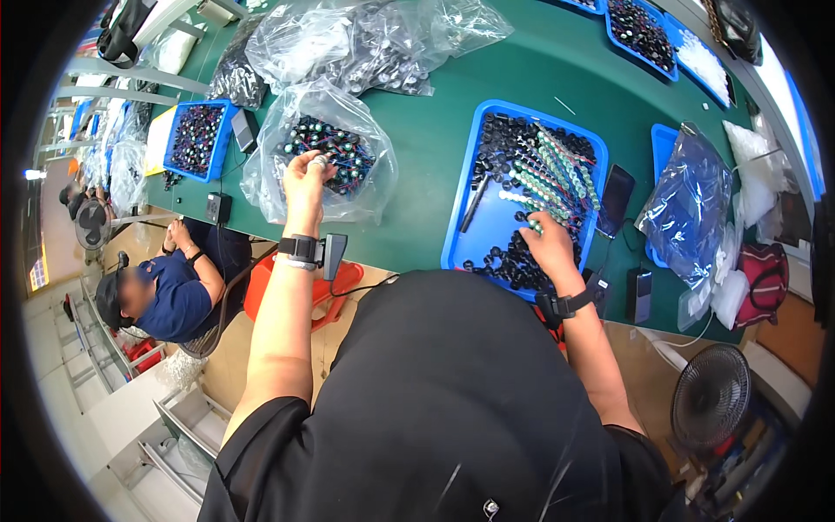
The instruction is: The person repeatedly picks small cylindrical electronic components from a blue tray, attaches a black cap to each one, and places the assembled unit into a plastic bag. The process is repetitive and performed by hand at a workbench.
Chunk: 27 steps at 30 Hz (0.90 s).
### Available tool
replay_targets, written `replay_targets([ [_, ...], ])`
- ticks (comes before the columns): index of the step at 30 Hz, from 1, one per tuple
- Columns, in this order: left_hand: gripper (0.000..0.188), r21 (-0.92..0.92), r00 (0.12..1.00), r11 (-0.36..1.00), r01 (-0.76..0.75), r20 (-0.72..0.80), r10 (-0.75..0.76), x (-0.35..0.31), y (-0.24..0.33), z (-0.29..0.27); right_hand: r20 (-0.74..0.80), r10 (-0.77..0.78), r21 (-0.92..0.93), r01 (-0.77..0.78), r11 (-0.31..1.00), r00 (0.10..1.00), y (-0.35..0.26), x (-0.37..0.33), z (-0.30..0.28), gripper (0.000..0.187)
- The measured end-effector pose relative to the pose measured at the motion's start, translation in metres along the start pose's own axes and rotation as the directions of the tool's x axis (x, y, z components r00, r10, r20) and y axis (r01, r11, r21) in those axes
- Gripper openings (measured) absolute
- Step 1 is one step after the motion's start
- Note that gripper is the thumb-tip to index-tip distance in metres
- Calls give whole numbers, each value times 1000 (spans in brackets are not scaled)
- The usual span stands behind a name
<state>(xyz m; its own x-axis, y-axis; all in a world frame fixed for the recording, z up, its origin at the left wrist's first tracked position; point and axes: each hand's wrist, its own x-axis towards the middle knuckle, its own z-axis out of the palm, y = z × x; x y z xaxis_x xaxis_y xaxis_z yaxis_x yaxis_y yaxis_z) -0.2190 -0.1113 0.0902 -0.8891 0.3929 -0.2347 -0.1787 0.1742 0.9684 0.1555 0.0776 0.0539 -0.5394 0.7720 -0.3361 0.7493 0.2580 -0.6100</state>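
My left hand point(304, 184) is over the near rim of an open clear plastic bag point(374, 187), its fingers pinched together on something small that I cannot make out. Inside the bag lies a heap of small round black-and-green parts with thin coloured wires point(341, 150). At the lower right of a large blue tray point(474, 235), my right hand point(552, 248) pinches a small round green part point(534, 226). Rows of pale green parts point(557, 165) fan out in this tray, among loose black round caps point(513, 265). A dark pen-like tool point(473, 205) lies along its left side.
Bags of dark parts point(348, 48) cover the far edge of the green table point(417, 200). A smaller blue tray of parts point(196, 139) is at left, near a seated person point(187, 296). A phone point(616, 200) and a dark plastic bag point(687, 200) lie at right.
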Motion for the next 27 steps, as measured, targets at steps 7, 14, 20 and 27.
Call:
replay_targets([
  [7, 37, 518, 948, 830, -204, -107, 300, 30, -3, -27, 69, -149, -311, 164, 936, 986, 5, 3, 30, 25],
  [14, 36, 495, 881, 770, -402, 440, 176, -51, 38, 73, 140, -37, 325, -11, 946, 989, -23, 12, 13, 20],
  [20, 40, 189, 430, 932, 310, 846, -315, -118, 21, 129, 203, -230, 583, 71, 809, 952, -81, 1, -12, 15],
  [27, 38, 135, 530, 917, 375, 780, -332, -110, 24, 125, 252, -221, 749, -45, 661, 942, -81, -4, -20, 18],
])
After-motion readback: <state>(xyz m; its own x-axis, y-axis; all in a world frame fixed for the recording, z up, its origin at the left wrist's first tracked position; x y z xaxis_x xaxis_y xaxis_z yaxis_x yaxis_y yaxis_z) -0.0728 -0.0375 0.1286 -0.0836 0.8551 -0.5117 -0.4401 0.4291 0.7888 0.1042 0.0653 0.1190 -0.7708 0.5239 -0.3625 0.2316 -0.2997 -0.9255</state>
